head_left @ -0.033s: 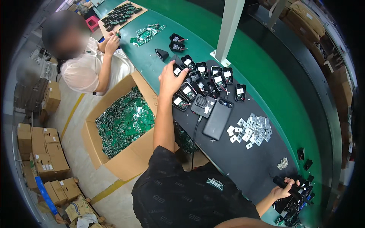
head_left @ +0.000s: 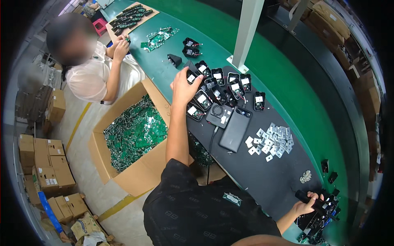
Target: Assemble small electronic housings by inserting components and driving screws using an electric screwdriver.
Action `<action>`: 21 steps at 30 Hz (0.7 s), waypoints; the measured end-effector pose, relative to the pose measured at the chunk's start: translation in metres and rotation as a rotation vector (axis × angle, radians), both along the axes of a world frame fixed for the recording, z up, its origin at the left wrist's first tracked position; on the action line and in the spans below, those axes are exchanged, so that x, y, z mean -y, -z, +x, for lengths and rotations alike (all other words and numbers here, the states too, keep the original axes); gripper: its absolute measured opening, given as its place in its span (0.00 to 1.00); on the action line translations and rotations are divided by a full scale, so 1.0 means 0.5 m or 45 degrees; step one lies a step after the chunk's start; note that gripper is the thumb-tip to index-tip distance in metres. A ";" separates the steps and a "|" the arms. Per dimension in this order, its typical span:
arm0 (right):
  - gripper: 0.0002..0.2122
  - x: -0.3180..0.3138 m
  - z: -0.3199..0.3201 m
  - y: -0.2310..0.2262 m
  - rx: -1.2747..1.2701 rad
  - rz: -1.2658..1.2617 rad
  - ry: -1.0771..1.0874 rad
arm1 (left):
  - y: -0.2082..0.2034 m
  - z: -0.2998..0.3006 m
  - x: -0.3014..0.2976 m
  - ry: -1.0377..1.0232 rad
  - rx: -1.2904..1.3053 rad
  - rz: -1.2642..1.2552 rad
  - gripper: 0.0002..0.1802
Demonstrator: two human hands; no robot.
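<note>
A: Where to look first?

B: At the left hand (head_left: pixel 185 85). Curled over a black case (head_left: pixel 191 77), with thumb to one side and fingers to the other; cannot tell whether gripping firmly or only touching.

A: And at the right hand (head_left: pixel 308 206)?

B: Closed around a black part (head_left: pixel 302 196), right beside a heap of black parts (head_left: pixel 318 221) on the counter (head_left: pixel 266 180).

A: How best to handle the case?

B: Probably by the outer walls rather than the top. If lifting, go straight up to avoid knocking the other cases (head_left: pixel 235 86), crowded together to the right of the left hand.

A: Anything else to mind?

B: Yes: watch for the box with a round grille (head_left: pixel 217 110) and the dark slab (head_left: pixel 234 131), both to the right of the left hand and nearer the body. Steer clear of the metal plates (head_left: pixel 275 139), beyond and left of the right hand, and of the screws (head_left: pixel 305 176), just beyond the right hand. Best to hold the black part steady there, to avoid scattering anything small.
</note>
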State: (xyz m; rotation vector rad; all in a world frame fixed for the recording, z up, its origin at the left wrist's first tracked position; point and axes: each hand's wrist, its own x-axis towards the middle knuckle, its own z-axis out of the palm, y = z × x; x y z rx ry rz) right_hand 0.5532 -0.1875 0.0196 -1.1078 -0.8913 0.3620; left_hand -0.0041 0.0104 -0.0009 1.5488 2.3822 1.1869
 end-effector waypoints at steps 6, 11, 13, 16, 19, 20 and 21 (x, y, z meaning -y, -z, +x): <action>0.18 0.004 -0.018 -0.016 0.033 0.014 0.038 | -0.106 0.021 0.029 0.104 -0.018 0.515 0.28; 0.18 0.014 -0.043 -0.020 -0.065 0.012 0.093 | -0.378 0.091 0.089 0.724 0.036 1.183 0.38; 0.18 0.006 -0.055 -0.017 -0.093 -0.020 0.048 | -0.508 0.127 0.111 1.149 -0.227 1.534 0.43; 0.19 0.009 -0.044 -0.002 -0.111 0.019 0.008 | -0.463 0.210 0.062 1.237 -0.038 1.576 0.42; 0.18 0.015 -0.050 -0.011 -0.055 0.034 0.002 | -0.435 0.265 0.061 1.325 0.130 1.552 0.41; 0.18 0.015 -0.049 -0.016 -0.049 0.038 0.013 | -0.425 0.282 0.059 1.348 0.183 1.536 0.41; 0.18 0.007 -0.050 -0.018 -0.046 0.053 0.011 | -0.417 0.298 0.057 1.364 0.221 1.526 0.40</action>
